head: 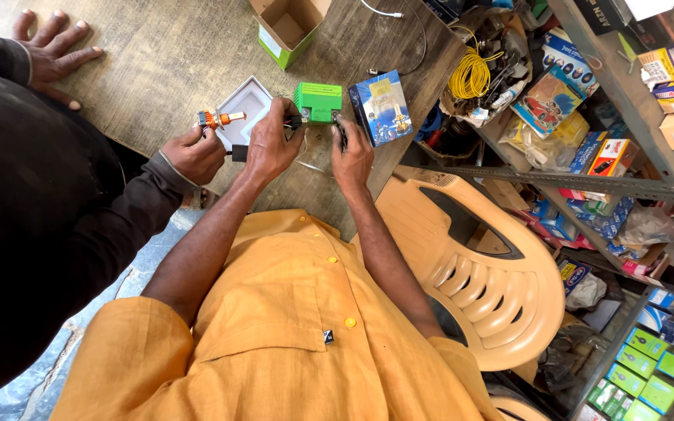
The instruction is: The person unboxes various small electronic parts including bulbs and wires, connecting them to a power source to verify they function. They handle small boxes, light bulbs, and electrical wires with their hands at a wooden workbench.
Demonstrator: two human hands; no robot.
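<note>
My left hand [271,146] pinches a small black connector [296,122] against the side of a green box-shaped unit [317,101] on the wooden table [157,54]. My right hand [351,158] grips a thin black lead [341,132] just right of that green unit. Another person's hand [193,154], in a dark sleeve, holds an orange and silver bulb [214,119] beside an open white box [247,100]. That person's other hand [50,48] lies flat on the table at the far left.
A blue carton [381,105] stands right of the green unit. An open cardboard box [286,27] sits further back. A tan plastic chair [470,257] is at my right, with a yellow wire coil [470,74] and metal shelves [626,179] full of boxes.
</note>
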